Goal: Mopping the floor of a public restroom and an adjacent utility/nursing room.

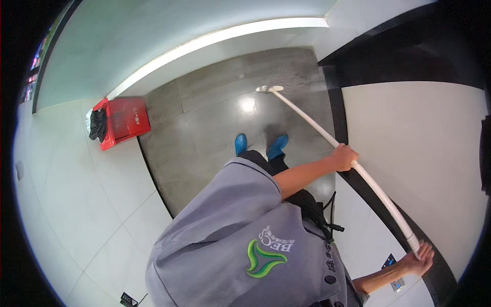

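Observation:
A long white handle point(378, 188) runs diagonally from the lower right to a small pale mop head point(269, 89) resting on the grey tiled floor. The head is too small and blurred to tell its exact kind. My left hand point(344, 157) is wrapped around the middle of the handle. At its upper end, my right hand point(419, 258) grips the tip, with some fingers loosely extended. Wet streaks point(293, 78) shine on the floor beside the head. My blue boots point(259, 146) stand on the floor, short of the mop head.
A red bin point(126, 119) with a black liner stands by the left wall. Dark skirting point(337, 111) edges the pale wall panel point(406, 126) close on my right. A lit white ledge point(215, 42) crosses the wall ahead. A small fitting point(397, 284) is on the lower-right wall.

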`<state>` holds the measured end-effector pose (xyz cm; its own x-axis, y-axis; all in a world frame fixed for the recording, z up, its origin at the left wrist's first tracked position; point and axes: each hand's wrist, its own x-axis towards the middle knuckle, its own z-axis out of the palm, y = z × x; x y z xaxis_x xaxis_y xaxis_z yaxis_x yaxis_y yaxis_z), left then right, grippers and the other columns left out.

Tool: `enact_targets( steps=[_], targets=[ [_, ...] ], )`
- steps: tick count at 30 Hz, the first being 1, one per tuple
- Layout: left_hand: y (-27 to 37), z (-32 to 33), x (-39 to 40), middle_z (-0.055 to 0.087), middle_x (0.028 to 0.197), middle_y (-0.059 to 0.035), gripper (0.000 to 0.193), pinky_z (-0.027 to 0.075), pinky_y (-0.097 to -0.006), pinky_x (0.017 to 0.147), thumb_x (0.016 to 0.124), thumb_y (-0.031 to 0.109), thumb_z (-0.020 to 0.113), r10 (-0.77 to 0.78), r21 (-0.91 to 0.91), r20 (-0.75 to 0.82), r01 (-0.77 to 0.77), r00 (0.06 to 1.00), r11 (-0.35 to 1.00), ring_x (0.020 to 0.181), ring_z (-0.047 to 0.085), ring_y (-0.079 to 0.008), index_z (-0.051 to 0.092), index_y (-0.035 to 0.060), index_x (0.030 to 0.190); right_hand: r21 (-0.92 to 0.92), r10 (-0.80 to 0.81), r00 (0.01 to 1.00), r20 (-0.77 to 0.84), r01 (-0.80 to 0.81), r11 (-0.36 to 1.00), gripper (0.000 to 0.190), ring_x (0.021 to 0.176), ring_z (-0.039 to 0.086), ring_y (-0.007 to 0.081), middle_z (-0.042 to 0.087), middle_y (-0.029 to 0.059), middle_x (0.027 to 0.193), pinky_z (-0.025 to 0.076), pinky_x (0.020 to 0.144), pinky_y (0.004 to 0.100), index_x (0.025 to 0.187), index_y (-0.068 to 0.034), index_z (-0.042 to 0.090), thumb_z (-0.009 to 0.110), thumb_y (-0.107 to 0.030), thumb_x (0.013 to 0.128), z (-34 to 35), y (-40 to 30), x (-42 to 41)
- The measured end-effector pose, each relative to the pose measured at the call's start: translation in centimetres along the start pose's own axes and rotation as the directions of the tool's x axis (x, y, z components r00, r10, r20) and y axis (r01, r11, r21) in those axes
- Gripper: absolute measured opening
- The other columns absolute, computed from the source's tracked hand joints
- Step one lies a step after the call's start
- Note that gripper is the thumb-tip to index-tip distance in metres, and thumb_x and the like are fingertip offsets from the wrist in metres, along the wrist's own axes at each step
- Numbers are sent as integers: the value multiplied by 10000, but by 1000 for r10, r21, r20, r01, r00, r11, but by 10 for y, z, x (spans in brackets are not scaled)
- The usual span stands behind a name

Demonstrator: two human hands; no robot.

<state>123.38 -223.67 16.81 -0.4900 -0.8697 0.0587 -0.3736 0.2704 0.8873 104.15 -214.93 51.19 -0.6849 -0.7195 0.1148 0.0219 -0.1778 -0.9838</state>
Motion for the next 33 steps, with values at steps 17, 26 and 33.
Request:
enact_targets(
  steps=[17, 26, 33],
  targets=[
    [-208, -237, -416, 558, 723, -190, 84, 393, -423, 693, 674, 120, 610, -658, 138, -403, 753, 637, 644, 750, 518, -357, 601, 38, 655, -184, 327, 227, 918, -486, 854, 105, 562, 461, 129, 491, 57, 605, 427, 682, 328, 638, -11, 487, 480, -78, 720, 238, 184, -262],
    [-161, -168, -269, 556, 666, -157, 107, 371, -408, 627, 652, 129, 625, -283, 184, -546, 443, 789, 878, 688, 523, -325, 584, 40, 609, 132, 47, 561, 827, -275, 952, 132, 492, 415, 148, 449, 54, 542, 404, 619, 352, 629, -18, 447, 467, -107, 724, 152, 107, -181],
    [-34, 29, -89, 528, 626, -120, 119, 348, -397, 628, 626, 182, 642, 105, 123, -440, -56, 892, 991, 678, 501, -307, 571, 86, 616, 61, -93, 889, 448, 73, 995, 211, 451, 323, 114, 345, 6, 483, 345, 590, 346, 592, -95, 338, 457, -182, 743, -33, 12, -115]
  ],
)
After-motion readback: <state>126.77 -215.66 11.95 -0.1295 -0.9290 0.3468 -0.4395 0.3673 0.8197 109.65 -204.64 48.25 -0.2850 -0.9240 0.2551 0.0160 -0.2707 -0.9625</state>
